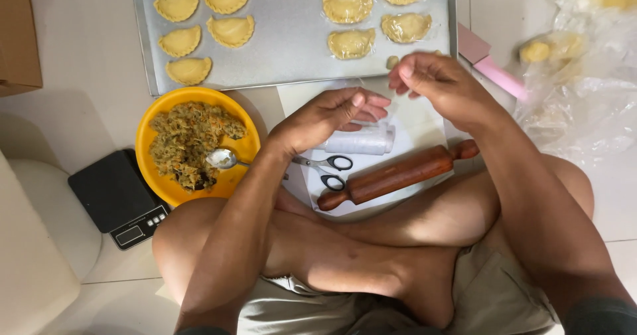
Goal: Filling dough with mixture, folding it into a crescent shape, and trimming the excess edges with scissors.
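Above the white mat (424, 119), near the tray (292, 56), you are pinching a thin plastic sheet (381, 86) between your left hand (332, 116) and right hand (434, 83), both narrow, keeping it taut, with a dough bit (392, 62) just beyond.

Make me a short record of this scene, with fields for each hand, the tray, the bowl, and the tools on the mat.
Left hand: raised above a white roll, fingers curled, holding nothing clearly visible
Right hand: fingertips pinched together near the tray's edge
Tray: metal, holding crimped half-moon pastries
Bowl: orange, holding minced filling and a spoon
Tools: scissors, wooden rolling pin
Beside the bowl: black kitchen scale
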